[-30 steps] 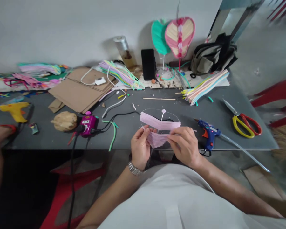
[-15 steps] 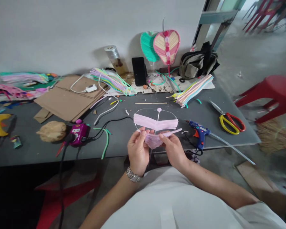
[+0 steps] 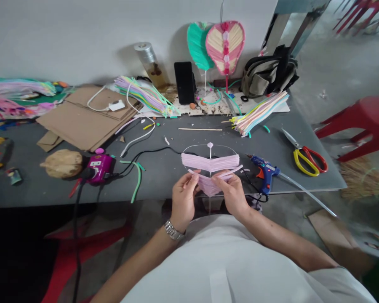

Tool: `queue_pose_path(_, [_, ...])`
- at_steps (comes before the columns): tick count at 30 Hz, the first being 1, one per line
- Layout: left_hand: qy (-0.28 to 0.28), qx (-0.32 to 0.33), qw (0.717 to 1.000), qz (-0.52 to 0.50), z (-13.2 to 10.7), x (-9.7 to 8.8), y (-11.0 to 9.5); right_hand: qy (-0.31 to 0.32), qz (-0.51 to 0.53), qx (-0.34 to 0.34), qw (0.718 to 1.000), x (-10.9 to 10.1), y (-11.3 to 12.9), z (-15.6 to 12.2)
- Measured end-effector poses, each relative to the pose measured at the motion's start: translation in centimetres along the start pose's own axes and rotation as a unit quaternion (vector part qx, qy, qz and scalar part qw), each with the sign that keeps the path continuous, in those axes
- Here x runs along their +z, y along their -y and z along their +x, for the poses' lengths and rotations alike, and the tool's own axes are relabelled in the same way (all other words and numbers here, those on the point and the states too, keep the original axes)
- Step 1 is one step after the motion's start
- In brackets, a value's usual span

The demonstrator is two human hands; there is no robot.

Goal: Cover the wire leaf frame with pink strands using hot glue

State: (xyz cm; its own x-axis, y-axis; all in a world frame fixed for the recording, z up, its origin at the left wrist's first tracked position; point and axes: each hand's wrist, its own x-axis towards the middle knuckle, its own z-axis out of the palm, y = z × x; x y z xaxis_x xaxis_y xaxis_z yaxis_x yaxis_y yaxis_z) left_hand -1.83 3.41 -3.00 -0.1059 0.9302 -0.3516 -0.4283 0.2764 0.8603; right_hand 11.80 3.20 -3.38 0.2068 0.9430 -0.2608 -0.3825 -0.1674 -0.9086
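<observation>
Between both hands is a heart-shaped hand fan [image 3: 225,162] with a thin wire rim and a central stem, partly covered with lilac pipe cleaners in V-shaped rows. My left hand [image 3: 183,198] grips its lower left side, thumb on top and fingers curled behind. On the lower right, my right hand [image 3: 235,193] pinches the rows with its thumb in front. A loose lilac pipe cleaner [image 3: 234,170] crosses there, its ends sticking out past both thumbs. A small lilac knob [image 3: 210,144] tops the stem. Just right of the fan lies a blue hot glue gun [image 3: 265,173] with a long glue stick.
Scissors [image 3: 306,158] lie at the right. Pipe-cleaner bundles [image 3: 260,113], a phone [image 3: 183,83], a bag [image 3: 268,75] and two finished fans [image 3: 225,48] stand behind. Leftward are cardboard [image 3: 88,120], a magenta power box [image 3: 98,168] and cords. A red stool [image 3: 366,122] stands beyond the table.
The view has tilted down slightly. The loose pipe cleaner's left end now shows beside my left thumb, and my right thumb has moved closer to the fan's middle.
</observation>
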Motion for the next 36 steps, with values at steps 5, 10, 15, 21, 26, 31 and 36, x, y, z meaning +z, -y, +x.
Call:
queue_pose_path(5, [0.015, 0.007, 0.999, 0.036, -0.17, -0.14, 0.34, 0.026, -0.026, 0.012, 0.999, -0.17, 0.00, -0.51])
queue_pose_path(10, [0.014, 0.002, 0.999, 0.044, -0.32, 0.04, 0.59, 0.058, -0.046, 0.021, 0.997, -0.12, 0.22, -0.50])
queue_pose_path(15, [0.019, 0.019, 0.998, 0.054, -0.40, 0.08, 0.54, 0.068, -0.022, 0.022, 0.997, -0.21, 0.15, -0.42])
queue_pose_path(21, [0.013, 0.054, 0.995, 0.077, -0.49, -0.28, 0.70, 0.083, -0.030, 0.025, 0.996, -0.08, -0.32, -0.37])
queue_pose_path(26, [0.012, 0.068, 0.996, 0.053, -0.83, -0.20, 0.70, 0.083, -0.020, 0.037, 0.996, 0.05, -0.34, -0.28])
queue_pose_path(31, [0.012, 0.046, 0.998, 0.032, -0.86, -0.19, 0.89, 0.071, -0.004, 0.048, 0.996, 0.27, -0.33, -0.22])
queue_pose_path(36, [0.002, 0.039, 0.999, 0.038, -0.70, -0.21, 0.80, 0.064, -0.005, 0.060, 0.996, 0.55, -0.12, -0.31])
